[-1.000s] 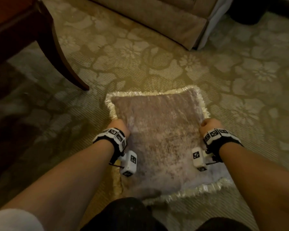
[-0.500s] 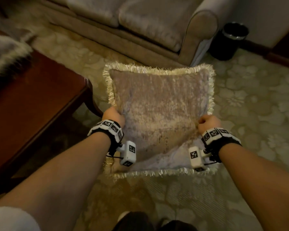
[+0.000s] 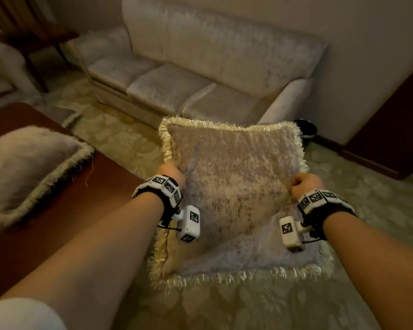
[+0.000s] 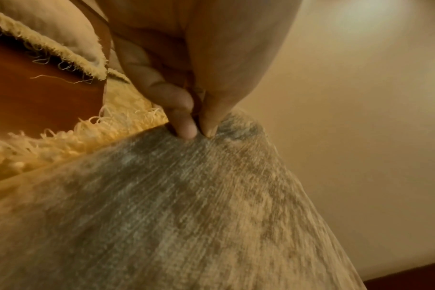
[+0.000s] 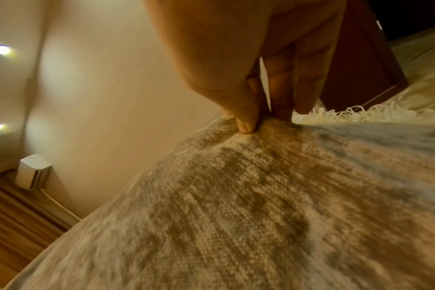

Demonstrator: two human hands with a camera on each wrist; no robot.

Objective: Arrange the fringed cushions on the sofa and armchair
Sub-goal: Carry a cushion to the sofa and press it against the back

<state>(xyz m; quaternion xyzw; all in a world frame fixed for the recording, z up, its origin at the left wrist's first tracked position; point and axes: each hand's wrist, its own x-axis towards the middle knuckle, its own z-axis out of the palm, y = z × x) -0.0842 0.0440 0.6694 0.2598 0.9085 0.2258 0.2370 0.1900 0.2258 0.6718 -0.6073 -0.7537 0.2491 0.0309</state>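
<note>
I hold a beige velvet cushion with a cream fringe (image 3: 234,186) in the air, flat side up, in front of the pale sofa (image 3: 200,67). My left hand (image 3: 173,171) grips its left edge and my right hand (image 3: 304,183) grips its right edge. In the left wrist view my fingertips (image 4: 186,131) pinch the cushion fabric (image 4: 162,215). My thumb (image 5: 246,119) digs into the fabric (image 5: 261,196) in the right wrist view. A second fringed cushion (image 3: 29,167) lies on the dark wooden table (image 3: 65,210) at the left. The sofa's seat holds no cushions.
An armchair (image 3: 3,67) shows at the far left edge. A third cushion (image 3: 62,114) lies on the patterned carpet (image 3: 248,306) beyond the table. A black bin (image 3: 306,128) stands by the sofa's right arm. Dark wooden furniture (image 3: 396,139) lines the right wall.
Both hands have lifted the cushion off the carpet and carried it up toward the sofa. My view has risen from the floor to the whole sofa.
</note>
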